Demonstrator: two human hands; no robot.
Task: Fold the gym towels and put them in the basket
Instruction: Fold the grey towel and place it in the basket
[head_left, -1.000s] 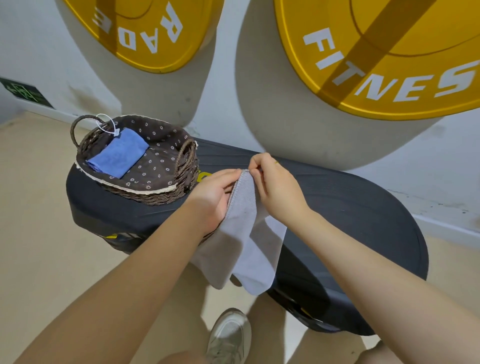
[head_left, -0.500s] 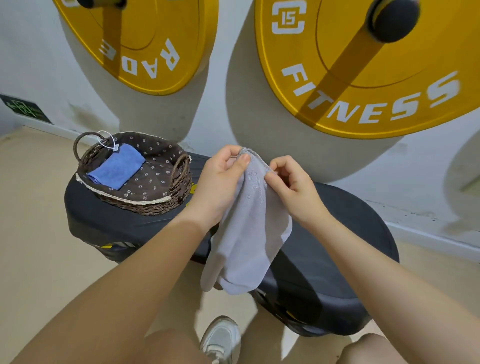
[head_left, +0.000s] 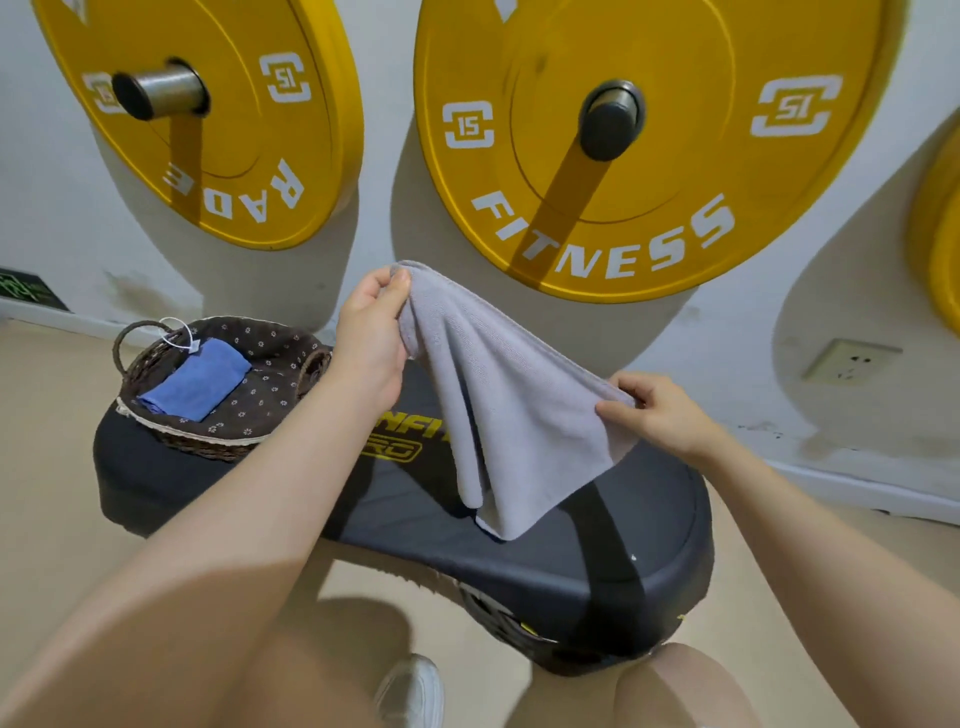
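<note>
A grey towel (head_left: 511, 410) hangs spread between my two hands above the black bench pad (head_left: 597, 561). My left hand (head_left: 371, 338) pinches its upper left corner, held high. My right hand (head_left: 660, 410) pinches the other top corner, lower and to the right. The towel's bottom point droops onto the pad. A wicker basket (head_left: 156, 431) with a dark flowered lining sits on the pad's left end. Inside it lies a folded blue towel (head_left: 195, 382).
Two yellow weight plates (head_left: 675, 208) hang on pegs on the white wall behind the bench. A wall socket (head_left: 852, 361) is at the right. Beige floor surrounds the bench, and my white shoe (head_left: 410, 691) shows at the bottom.
My hands have moved apart, the left up and the right out to the right, spreading the bunched grey towel open. The view has tilted upward.
</note>
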